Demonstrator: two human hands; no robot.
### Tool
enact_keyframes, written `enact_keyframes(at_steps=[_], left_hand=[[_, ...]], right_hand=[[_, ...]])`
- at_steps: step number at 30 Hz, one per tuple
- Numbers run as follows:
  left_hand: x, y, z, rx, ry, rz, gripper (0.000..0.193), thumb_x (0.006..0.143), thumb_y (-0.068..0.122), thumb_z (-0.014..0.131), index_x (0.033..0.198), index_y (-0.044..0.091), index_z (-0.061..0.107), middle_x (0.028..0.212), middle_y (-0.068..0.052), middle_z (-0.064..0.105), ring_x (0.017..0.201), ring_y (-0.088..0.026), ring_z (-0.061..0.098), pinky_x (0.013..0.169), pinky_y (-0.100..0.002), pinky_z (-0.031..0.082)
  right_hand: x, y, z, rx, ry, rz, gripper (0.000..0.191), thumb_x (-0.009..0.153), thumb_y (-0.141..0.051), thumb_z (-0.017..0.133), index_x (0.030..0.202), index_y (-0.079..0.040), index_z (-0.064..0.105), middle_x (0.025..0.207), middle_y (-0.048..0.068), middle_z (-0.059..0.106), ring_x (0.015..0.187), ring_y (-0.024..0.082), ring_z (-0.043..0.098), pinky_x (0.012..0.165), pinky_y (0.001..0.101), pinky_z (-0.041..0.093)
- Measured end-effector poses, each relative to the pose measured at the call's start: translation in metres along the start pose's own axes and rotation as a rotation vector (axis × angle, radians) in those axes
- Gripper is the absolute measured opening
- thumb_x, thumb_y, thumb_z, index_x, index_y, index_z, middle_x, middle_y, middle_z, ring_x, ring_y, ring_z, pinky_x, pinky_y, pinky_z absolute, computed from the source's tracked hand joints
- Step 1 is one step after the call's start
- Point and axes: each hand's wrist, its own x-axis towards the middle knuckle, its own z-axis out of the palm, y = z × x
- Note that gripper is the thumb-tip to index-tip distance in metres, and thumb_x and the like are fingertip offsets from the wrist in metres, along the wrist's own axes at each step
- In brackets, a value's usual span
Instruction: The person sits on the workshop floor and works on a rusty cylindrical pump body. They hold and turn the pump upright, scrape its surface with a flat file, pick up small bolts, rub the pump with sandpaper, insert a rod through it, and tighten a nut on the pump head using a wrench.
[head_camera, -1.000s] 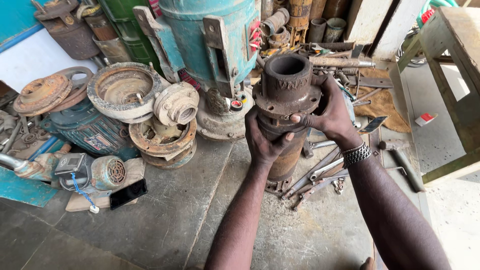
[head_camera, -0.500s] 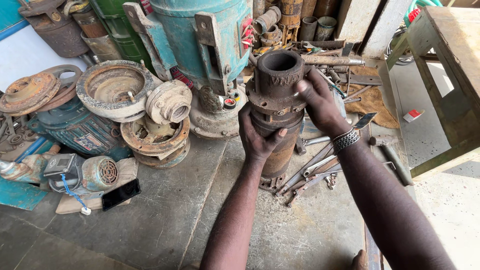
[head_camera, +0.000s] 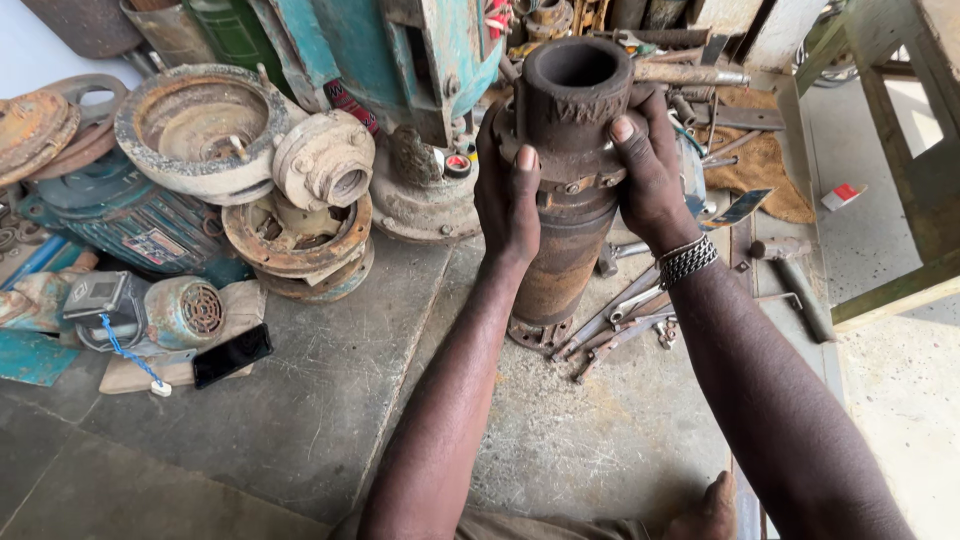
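At the far left of the frame lie flat rusty discs (head_camera: 35, 130); below them sits a blue motor (head_camera: 130, 225) with ribs on its side; near the lower left is a small grey box (head_camera: 95, 295) with a blue cord, a small round fan cover (head_camera: 185, 312), and a black phone (head_camera: 232, 354) flat on the floor (head_camera: 300, 430). A bit further right, in the upper left, a big rusty bowl-shaped ring (head_camera: 195, 125) rests beside a pale round flange (head_camera: 325, 160); the flange sits on a stack of rusty rings (head_camera: 300, 245). At the top middle stands a big teal machine (head_camera: 420, 50).

In the middle of the frame stands the rusty pipe (head_camera: 570, 190); it is a long round tube; its long way runs up and down, tipped just a little; its open, hollow end points up toward the top of the frame and its wide foot rests on the floor. The left hand (head_camera: 507, 195) is wrapped around the left side of the pipe near the top, thumb flat on the front; the right hand (head_camera: 655, 170) is wrapped around the right side, thumb on the front too; both hands grip it tight. A metal bracelet (head_camera: 688, 260) sits on the right wrist.

Just right of the pipe's foot lie wrenches (head_camera: 615, 320) in a loose pile; further right is a hammer (head_camera: 795, 280); at the right edge stands a green wooden frame (head_camera: 900, 150).
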Motion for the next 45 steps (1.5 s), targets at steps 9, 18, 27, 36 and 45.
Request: enact_keyframes(at_steps=[9,18,27,36,45], left_hand=[[0.003,-0.011,-0.003,-0.014,0.002,0.091,0.073,0.110,0.051,0.045,0.165,0.004,0.031,0.160,-0.023,0.042,0.154,-0.034,0.046,0.130,-0.049,0.037],[-0.001,-0.020,-0.003,0.080,0.031,0.121,0.076,0.111,0.058,0.042,0.164,0.006,0.029,0.163,-0.023,0.042,0.153,-0.033,0.046,0.129,-0.049,0.038],[-0.004,-0.028,-0.003,0.189,0.077,0.240,0.082,0.110,0.069,0.035,0.163,0.007,0.029,0.158,-0.022,0.042,0.153,-0.031,0.045,0.130,-0.053,0.040],[-0.008,-0.020,0.000,0.090,0.049,0.224,0.103,0.099,0.081,0.044,0.162,0.003,0.023,0.158,-0.024,0.034,0.152,-0.034,0.042,0.127,-0.055,0.043],[-0.006,-0.019,-0.002,0.196,0.073,0.260,0.096,0.102,0.081,0.039,0.163,0.008,0.026,0.151,-0.019,0.035,0.145,-0.026,0.045,0.122,-0.046,0.046]], right_hand=[[-0.007,0.007,0.000,-0.060,0.010,-0.112,0.058,0.105,-0.059,0.059,0.132,-0.009,0.049,0.135,0.010,0.057,0.135,0.019,0.051,0.124,0.0411,0.039],[-0.003,0.003,-0.003,-0.092,-0.044,-0.138,0.056,0.109,-0.061,0.054,0.131,-0.009,0.050,0.125,0.007,0.056,0.124,0.015,0.050,0.122,0.0383,0.039],[0.003,0.025,-0.013,0.051,0.012,-0.024,0.058,0.115,-0.053,0.025,0.136,-0.008,0.053,0.140,0.008,0.058,0.135,0.014,0.052,0.122,0.0346,0.040],[0.004,0.054,-0.034,-0.821,0.061,-0.326,0.071,0.124,-0.053,0.034,0.162,0.006,0.025,0.165,0.024,0.039,0.155,0.028,0.040,0.130,0.0378,0.035],[0.013,0.049,-0.032,-0.196,0.033,-0.056,0.062,0.117,-0.039,0.020,0.161,0.003,0.032,0.166,0.019,0.040,0.156,0.024,0.036,0.130,0.0369,0.028]])
